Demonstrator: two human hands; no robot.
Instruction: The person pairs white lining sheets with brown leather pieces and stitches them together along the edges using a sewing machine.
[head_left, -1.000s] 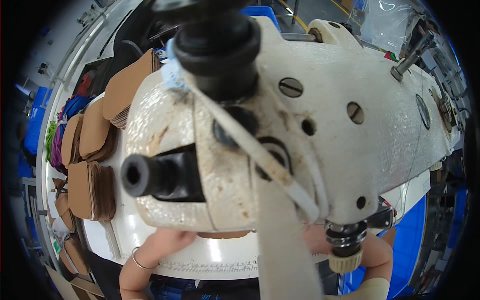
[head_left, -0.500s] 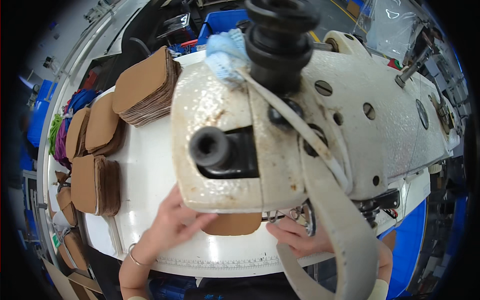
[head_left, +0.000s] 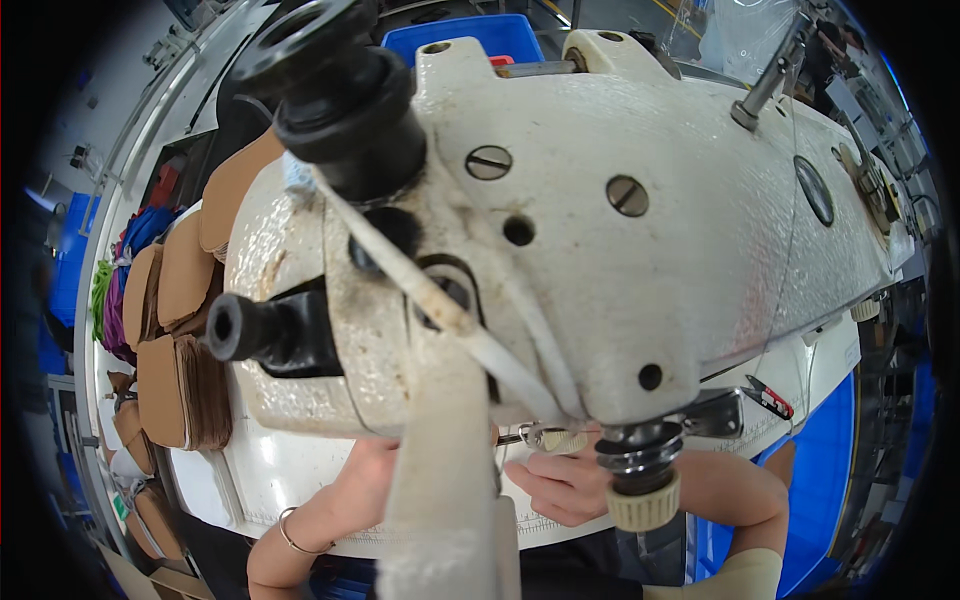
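A white industrial sewing machine fills the middle of the head view and hides the work area under its head. My left hand, a bangle on its wrist, reaches in behind the machine's lower left edge, so its fingers are out of sight. To the right of the pale strap-like guard, my right hand is by the small metal parts below the machine head. Its fingers are curled and pressed together; anything between them is hidden. No brown piece shows at my hands.
Stacks of brown rounded pieces stand on the left of the white table. Red-handled thread snips lie at the right. A blue bin is beyond the right edge, and another blue bin behind the machine.
The view has shifted, so the machine appears larger and further left. My left hand has moved in under the machine head, and the brown piece by my hands has gone out of sight.
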